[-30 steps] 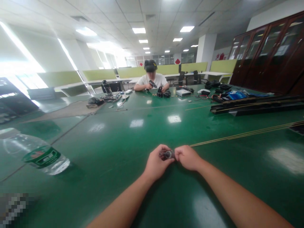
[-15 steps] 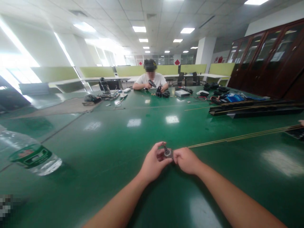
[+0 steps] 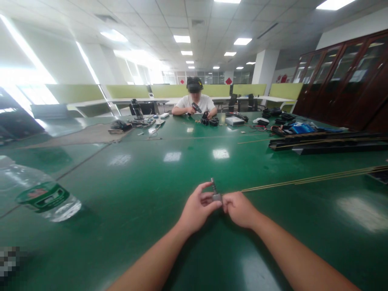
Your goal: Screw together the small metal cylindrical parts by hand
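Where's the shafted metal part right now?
In the head view, the metal part is held in the left hand, beside the right hand, below and right of centre.

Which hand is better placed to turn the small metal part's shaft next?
Left hand, probably: its index fingertip is near the shaft, its thumb at the small metal part. The right hand is curled beside it, its grip hidden.

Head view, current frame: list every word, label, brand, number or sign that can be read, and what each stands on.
No text can be read.
Green label on the plastic bottle: pale marks, too blurred to read.
Red diamonds at the back of the room: too small to make out any characters.
Metal part in the left hand: no marking can be made out.
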The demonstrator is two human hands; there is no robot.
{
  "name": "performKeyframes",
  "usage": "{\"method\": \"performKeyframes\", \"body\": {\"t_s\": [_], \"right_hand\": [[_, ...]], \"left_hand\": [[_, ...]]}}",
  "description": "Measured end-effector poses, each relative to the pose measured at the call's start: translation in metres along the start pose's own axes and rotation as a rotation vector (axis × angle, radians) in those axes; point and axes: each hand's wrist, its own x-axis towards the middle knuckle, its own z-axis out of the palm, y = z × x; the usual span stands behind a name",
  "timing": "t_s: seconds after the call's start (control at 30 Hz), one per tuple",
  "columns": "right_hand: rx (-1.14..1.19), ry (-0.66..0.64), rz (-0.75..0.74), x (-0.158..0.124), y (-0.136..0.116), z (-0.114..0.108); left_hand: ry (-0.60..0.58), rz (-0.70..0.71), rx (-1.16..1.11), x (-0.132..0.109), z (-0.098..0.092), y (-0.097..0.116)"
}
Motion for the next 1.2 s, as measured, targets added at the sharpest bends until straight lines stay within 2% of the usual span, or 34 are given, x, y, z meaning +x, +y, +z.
{"method": "performKeyframes", "body": {"t_s": [0.27, 0.83, 1.2], "right_hand": [[0.035, 0.028, -0.023, -0.0003, 0.001, 0.0024], [-0.092, -0.051, -0.04, -0.0004, -0.0079, -0.0017], [-0.082, -0.066, -0.068, 0.0006, -0.0049, -0.0016]], "left_hand": [[0.04, 0.024, 0.024, -0.0009, -0.001, -0.0019], [0.004, 0.062, 0.021, -0.0016, 0.0005, -0.0031], [0.024, 0.078, 0.067, -0.0025, 0.0019, 0.0004]]}}
